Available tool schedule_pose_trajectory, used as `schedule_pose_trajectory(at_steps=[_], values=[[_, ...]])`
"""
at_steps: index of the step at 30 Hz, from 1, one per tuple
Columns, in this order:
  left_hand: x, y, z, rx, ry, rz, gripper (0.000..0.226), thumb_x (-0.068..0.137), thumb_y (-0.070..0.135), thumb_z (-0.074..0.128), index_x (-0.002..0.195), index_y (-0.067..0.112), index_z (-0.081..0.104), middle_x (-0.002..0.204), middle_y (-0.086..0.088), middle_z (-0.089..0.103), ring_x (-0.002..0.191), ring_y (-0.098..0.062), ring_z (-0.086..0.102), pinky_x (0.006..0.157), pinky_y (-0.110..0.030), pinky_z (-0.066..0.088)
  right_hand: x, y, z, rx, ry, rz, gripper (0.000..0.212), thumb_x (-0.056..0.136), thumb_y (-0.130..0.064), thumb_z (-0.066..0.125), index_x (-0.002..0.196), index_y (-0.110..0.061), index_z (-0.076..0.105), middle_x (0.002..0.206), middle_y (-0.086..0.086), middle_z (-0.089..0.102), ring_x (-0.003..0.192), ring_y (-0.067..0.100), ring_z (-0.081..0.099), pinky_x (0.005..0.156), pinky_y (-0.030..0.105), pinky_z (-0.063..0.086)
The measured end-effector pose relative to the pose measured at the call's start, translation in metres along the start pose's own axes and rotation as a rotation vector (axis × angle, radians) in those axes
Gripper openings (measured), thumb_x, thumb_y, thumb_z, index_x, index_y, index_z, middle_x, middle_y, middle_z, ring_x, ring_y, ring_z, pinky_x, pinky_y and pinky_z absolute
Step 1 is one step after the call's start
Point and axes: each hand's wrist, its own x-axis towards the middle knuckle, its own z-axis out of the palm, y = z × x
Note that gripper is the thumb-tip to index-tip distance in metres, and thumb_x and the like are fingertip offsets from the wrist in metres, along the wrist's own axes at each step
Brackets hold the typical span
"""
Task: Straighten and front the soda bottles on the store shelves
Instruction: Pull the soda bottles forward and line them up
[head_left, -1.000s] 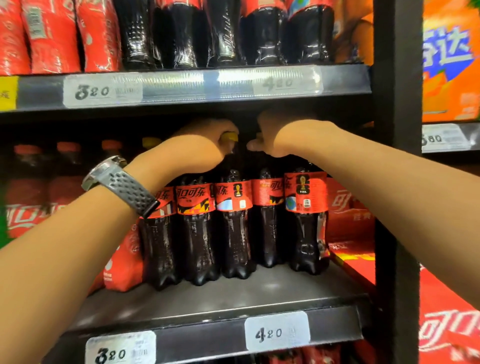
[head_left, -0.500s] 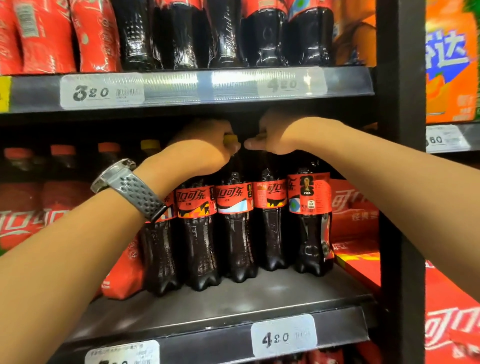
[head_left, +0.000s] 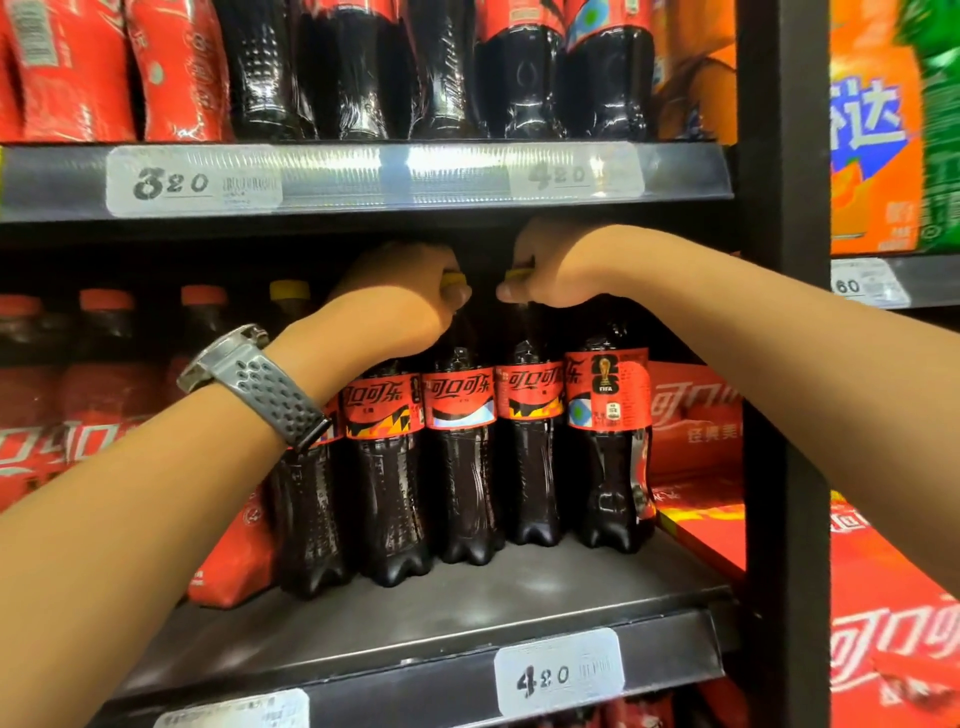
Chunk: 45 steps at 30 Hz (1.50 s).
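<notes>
Middle shelf: five dark soda bottles stand mid-depth, set back from the front lip. The left hand and right hand each grip a yellow cap on neighbouring bottles. Recommend: draw both forward upright, labels turned outward, bases level with the edge.

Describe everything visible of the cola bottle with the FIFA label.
The FIFA bottle is clear plastic, filled with dark cola, standing upright at the right end of the front row on the dark shelf. Its red label shows a gold trophy and a blue-green patch. The body is contoured, the base lobed. The right forearm hides its cap. It stands close against the next bottle.
</notes>
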Motion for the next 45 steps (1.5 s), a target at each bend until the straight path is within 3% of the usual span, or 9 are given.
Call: schedule_pose_trajectory(at_steps=[8, 10, 14, 19, 23, 26, 34, 40, 45], values=[[0.004, 0.0, -0.001, -0.001, 0.016, 0.018, 0.023, 0.09, 0.04, 0.057, 0.107, 0.025, 0.064, 0.109, -0.004, 0.065, 0.096, -0.026, 0.058, 0.077, -0.029, 0.041, -0.006, -0.004, -0.005, -0.032, -0.038, 0.035, 0.044, 0.095, -0.051, 0.045, 0.106, -0.01, 0.057, 0.096, 0.007, 0.051, 0.084, 0.024, 0.048, 0.072, 0.03, 0.034], [0.006, 0.006, -0.002, -0.036, 0.012, 0.045, 0.033, 0.091, 0.039, 0.058, 0.12, 0.024, 0.06, 0.118, -0.001, 0.063, 0.103, -0.024, 0.058, 0.081, -0.028, 0.041, -0.012, -0.003, -0.012, -0.08, -0.043, 0.055, 0.041, 0.098, -0.04, 0.043, 0.118, -0.006, 0.055, 0.102, 0.01, 0.053, 0.087, 0.025, 0.048, 0.075, 0.033, 0.038], [0.013, 0.032, 0.001, -0.116, -0.038, 0.149, 0.04, 0.093, 0.038, 0.055, 0.13, 0.023, 0.055, 0.127, -0.001, 0.061, 0.111, -0.025, 0.058, 0.095, -0.034, 0.046, -0.027, 0.002, -0.017, -0.259, -0.043, 0.11, 0.018, 0.088, -0.009, 0.051, 0.106, -0.01, 0.057, 0.1, 0.012, 0.058, 0.092, 0.033, 0.058, 0.082, 0.039, 0.051], [0.024, 0.056, 0.01, 0.054, -0.099, 0.152, 0.041, 0.093, 0.044, 0.051, 0.125, 0.019, 0.057, 0.122, -0.009, 0.06, 0.104, -0.03, 0.057, 0.084, -0.035, 0.047, -0.04, 0.014, -0.011, -0.31, 0.095, 0.208, 0.049, 0.094, -0.025, 0.055, 0.139, -0.016, 0.038, 0.138, 0.011, 0.047, 0.117, 0.036, 0.051, 0.091, 0.044, 0.046], [0.029, 0.061, 0.014, 0.06, -0.086, 0.088, 0.042, 0.092, 0.048, 0.05, 0.115, 0.014, 0.063, 0.108, -0.01, 0.062, 0.093, -0.029, 0.057, 0.082, -0.039, 0.05, -0.039, 0.017, -0.005, -0.367, 0.083, 0.242, 0.041, 0.097, -0.027, 0.049, 0.137, -0.02, 0.045, 0.14, 0.007, 0.046, 0.126, 0.034, 0.044, 0.099, 0.047, 0.041], [0.03, 0.062, 0.016, 0.065, -0.063, 0.058, 0.03, 0.093, 0.034, 0.053, 0.108, 0.012, 0.065, 0.097, -0.01, 0.06, 0.085, -0.028, 0.055, 0.072, -0.035, 0.044, -0.039, 0.015, -0.008, -0.269, 0.117, 0.245, 0.053, 0.096, -0.026, 0.053, 0.143, -0.015, 0.034, 0.144, 0.011, 0.041, 0.127, 0.036, 0.043, 0.099, 0.048, 0.042], [0.026, 0.057, 0.012, -0.056, -0.077, 0.076, 0.024, 0.097, 0.029, 0.053, 0.11, 0.013, 0.065, 0.11, -0.012, 0.063, 0.094, -0.026, 0.056, 0.083, -0.034, 0.044, -0.032, 0.018, -0.015, -0.297, -0.016, 0.225, 0.027, 0.095, -0.018, 0.05, 0.12, -0.009, 0.055, 0.112, 0.012, 0.058, 0.098, 0.032, 0.058, 0.085, 0.04, 0.051], [0.023, 0.054, 0.014, -0.071, -0.078, 0.1, 0.026, 0.098, 0.03, 0.05, 0.115, 0.015, 0.063, 0.114, -0.011, 0.063, 0.103, -0.028, 0.058, 0.092, -0.039, 0.046, -0.033, 0.018, -0.007, -0.276, 0.109, 0.267, 0.053, 0.093, -0.023, 0.056, 0.141, -0.012, 0.036, 0.143, 0.016, 0.04, 0.122, 0.038, 0.046, 0.094, 0.048, 0.044], [0.023, 0.052, 0.016, -0.078, -0.065, 0.118, 0.025, 0.099, 0.031, 0.048, 0.114, 0.017, 0.061, 0.112, -0.008, 0.062, 0.1, -0.026, 0.057, 0.088, -0.037, 0.045, -0.032, 0.019, -0.007, -0.201, 0.022, 0.252, 0.024, 0.093, -0.013, 0.054, 0.115, -0.008, 0.059, 0.096, 0.009, 0.058, 0.084, 0.028, 0.059, 0.076, 0.038, 0.051]])
